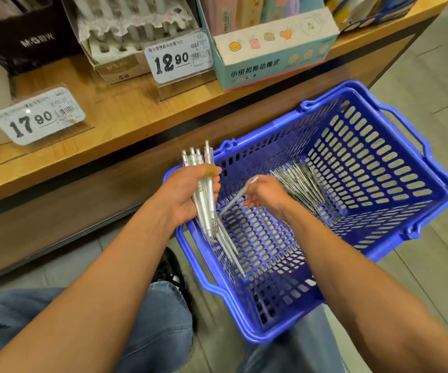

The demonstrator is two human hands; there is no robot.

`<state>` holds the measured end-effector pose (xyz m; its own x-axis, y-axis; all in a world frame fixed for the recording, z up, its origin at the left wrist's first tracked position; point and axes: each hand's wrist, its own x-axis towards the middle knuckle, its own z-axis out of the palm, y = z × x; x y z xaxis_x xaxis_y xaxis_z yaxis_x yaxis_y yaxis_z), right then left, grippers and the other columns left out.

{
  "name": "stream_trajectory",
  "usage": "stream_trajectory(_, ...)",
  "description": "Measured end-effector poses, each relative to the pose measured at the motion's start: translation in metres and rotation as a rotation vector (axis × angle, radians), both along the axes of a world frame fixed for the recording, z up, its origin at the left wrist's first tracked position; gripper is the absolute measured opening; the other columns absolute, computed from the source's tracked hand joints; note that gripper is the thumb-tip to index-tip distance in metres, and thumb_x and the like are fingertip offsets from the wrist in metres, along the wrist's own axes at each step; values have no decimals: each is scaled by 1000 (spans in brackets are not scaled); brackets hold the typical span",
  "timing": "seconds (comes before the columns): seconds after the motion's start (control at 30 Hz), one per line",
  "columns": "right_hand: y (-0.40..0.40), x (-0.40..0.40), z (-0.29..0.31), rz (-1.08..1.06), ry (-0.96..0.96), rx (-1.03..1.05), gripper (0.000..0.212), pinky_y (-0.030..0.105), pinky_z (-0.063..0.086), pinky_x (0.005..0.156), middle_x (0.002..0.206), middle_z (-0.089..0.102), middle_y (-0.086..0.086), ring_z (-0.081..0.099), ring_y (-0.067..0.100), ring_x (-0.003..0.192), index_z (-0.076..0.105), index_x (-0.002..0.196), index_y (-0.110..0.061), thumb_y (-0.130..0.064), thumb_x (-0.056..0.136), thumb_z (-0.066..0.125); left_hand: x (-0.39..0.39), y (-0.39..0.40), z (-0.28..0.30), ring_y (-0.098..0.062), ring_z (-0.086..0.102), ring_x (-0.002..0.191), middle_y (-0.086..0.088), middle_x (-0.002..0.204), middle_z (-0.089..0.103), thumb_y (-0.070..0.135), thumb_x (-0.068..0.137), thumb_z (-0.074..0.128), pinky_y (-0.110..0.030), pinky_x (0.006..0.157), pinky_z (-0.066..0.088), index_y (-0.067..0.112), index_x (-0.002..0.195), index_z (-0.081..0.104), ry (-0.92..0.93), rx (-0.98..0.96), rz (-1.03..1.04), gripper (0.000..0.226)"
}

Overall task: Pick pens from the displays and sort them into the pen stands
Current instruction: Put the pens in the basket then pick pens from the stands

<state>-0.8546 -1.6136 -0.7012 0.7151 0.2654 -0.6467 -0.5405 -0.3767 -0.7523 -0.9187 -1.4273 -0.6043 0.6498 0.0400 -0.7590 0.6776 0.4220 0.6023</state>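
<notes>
Over the blue basket (419, 168), both bare forearms reach in from below. The basket sits on the floor against a wooden shelf (115, 114), one handle folded down on its far side.

Left hand (190, 195) — fingers curled tight round a bundle of clear pens (204, 189), held roughly upright at the basket's near-left rim. Clicker ends stick up above the fist; tips point down into the basket.

Right hand (266, 195) — inside the basket, fingers pinching 1 clear pen (237, 196), tilted, its upper end poking out above the hand. Blurred; the exact finger hold is hard to read.

More pens (301, 184) lie heaped on the basket floor just beside the right hand, toward the far wall. A few loose ones (231, 249) lie below the left hand's bundle.

On the shelf: 2 price tags, 17.90 (39, 117) and 12.90 (178, 59), a black display box (26, 33), a clear pen display (128, 30) behind the 12.90 tag, a teal eraser box (271, 55).

Below — jeans (136, 332) and a black shoe (171, 267) left of the basket.
</notes>
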Motion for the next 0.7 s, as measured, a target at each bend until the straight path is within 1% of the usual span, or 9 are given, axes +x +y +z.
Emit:
stream_trajectory(0.1, -1, -2, 35, -34, -35, 111, 19, 30, 44, 50, 64, 59, 16, 59, 26, 55, 57, 70, -2, 12, 73, 44, 0, -2, 0, -11, 59, 50, -1, 60, 62, 11, 88, 67, -26, 55, 52, 9, 83, 68, -1, 14, -6, 5)
stream_trajectory(0.23, 12, -9, 75, 9, -28, 249, 22, 28, 37, 47, 66, 56, 21, 55, 25, 52, 53, 66, -4, 12, 73, 39, -1, -8, -2, -12, 60, 51, -2, 65, 62, 9, 85, 72, -26, 53, 51, 10, 85, 68, -34, 55, -37, 4)
stream_trajectory(0.3, 24, -10, 89, 21, -19, 300, 21, 27, 37, 46, 67, 56, 22, 54, 23, 50, 50, 67, -6, 11, 73, 39, -2, -9, -1, -15, 66, 56, -7, 70, 68, 11, 80, 77, -26, 53, 54, 7, 88, 71, -66, 16, -49, 11)
stream_trajectory(0.4, 37, -9, 103, 34, 8, 317, 16, 25, 36, 44, 74, 56, 27, 50, 26, 52, 48, 68, -7, 7, 72, 40, -4, -7, 4, -23, 73, 68, -18, 82, 73, 16, 69, 82, -28, 59, 58, 3, 91, 75, -148, -95, -71, 26)
stream_trajectory(0.47, 41, -8, 107, 65, 43, 332, 15, 23, 38, 45, 69, 57, 22, 50, 24, 54, 50, 69, -6, 4, 76, 42, -3, -4, 4, -23, 72, 69, -18, 81, 72, 12, 66, 83, -26, 60, 57, 3, 90, 75, -186, -121, -43, 26)
stream_trajectory(0.53, 43, -5, 108, 92, 65, 364, 16, 20, 41, 46, 66, 55, 15, 51, 19, 53, 53, 71, -5, 1, 83, 44, -2, -3, 4, -22, 71, 68, -16, 79, 71, 8, 69, 80, -24, 60, 57, 1, 95, 73, -199, -136, -27, 28)
stream_trajectory(0.63, 42, -1, 106, 64, 85, 457, 20, 17, 48, 48, 64, 57, 10, 56, 13, 50, 58, 75, -5, 0, 92, 49, -2, -4, 5, -15, 69, 62, -9, 76, 72, 8, 70, 78, -20, 56, 54, 3, 99, 71, -174, -114, -15, 30)
stream_trajectory(0.7, 40, 2, 102, 33, 114, 535, 16, 17, 51, 49, 65, 60, 9, 60, 12, 51, 60, 81, -4, 0, 94, 50, -2, -4, 5, -13, 67, 60, -7, 75, 72, 8, 74, 78, -22, 57, 54, 3, 100, 71, -163, -82, 16, 27)
